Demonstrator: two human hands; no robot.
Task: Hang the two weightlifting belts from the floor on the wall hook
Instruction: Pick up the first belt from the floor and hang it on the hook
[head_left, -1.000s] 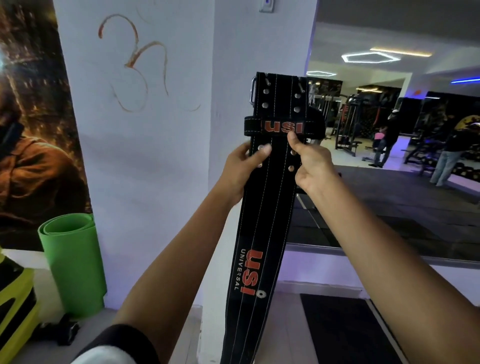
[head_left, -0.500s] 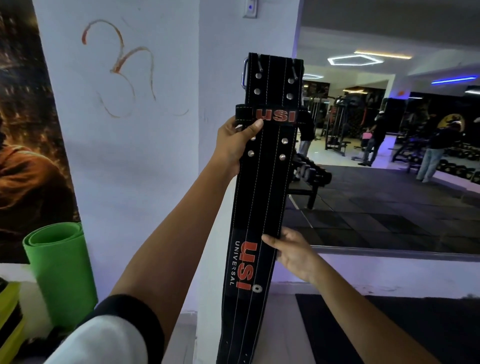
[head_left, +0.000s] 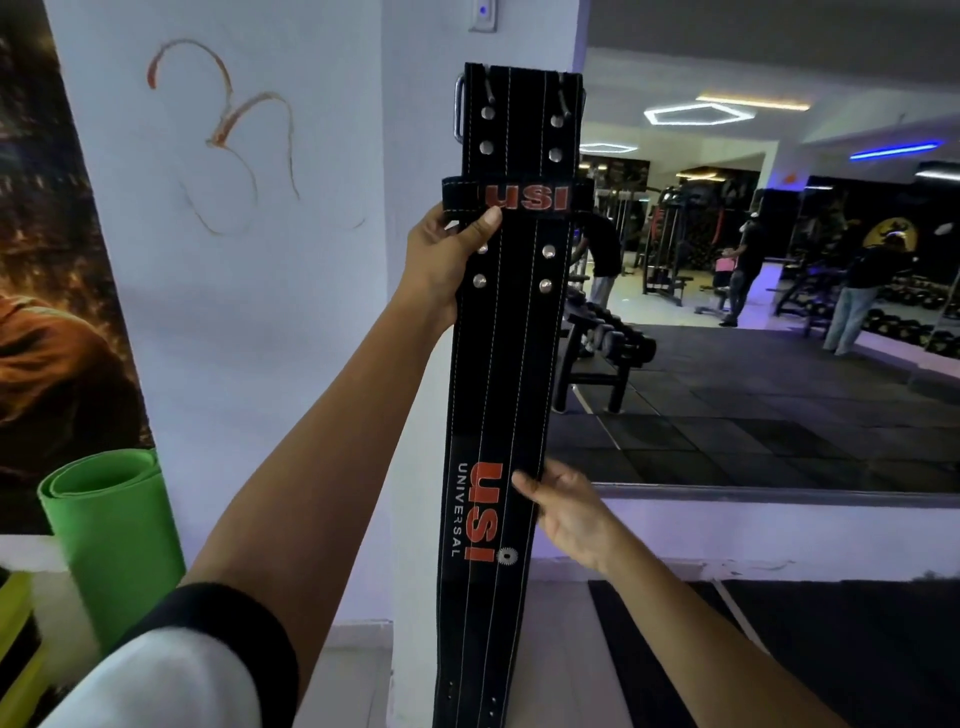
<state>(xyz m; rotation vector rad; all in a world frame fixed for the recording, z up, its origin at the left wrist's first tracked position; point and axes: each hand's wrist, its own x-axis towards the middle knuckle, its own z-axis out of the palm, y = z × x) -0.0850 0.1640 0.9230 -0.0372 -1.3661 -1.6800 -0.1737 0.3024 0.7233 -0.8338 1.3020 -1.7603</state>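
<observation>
A long black weightlifting belt (head_left: 506, 374) with red USI lettering hangs upright against the corner of the white pillar (head_left: 249, 322), its buckle end at the top. My left hand (head_left: 447, 260) grips its left edge just under the keeper loop. My right hand (head_left: 566, 512) holds the belt's right edge lower down, beside the red logo. The top of the belt hides whatever it hangs from; no hook shows. A second belt is not in view.
A rolled green mat (head_left: 111, 540) leans at the pillar's lower left. A large mirror (head_left: 779, 260) on the right reflects dumbbell racks, machines and people. A small switch plate (head_left: 483, 13) sits high on the pillar. Dark floor mats lie below.
My right hand let go of the belt near the loop and dropped to its lower right edge. My left hand lifted the belt higher against the pillar.
</observation>
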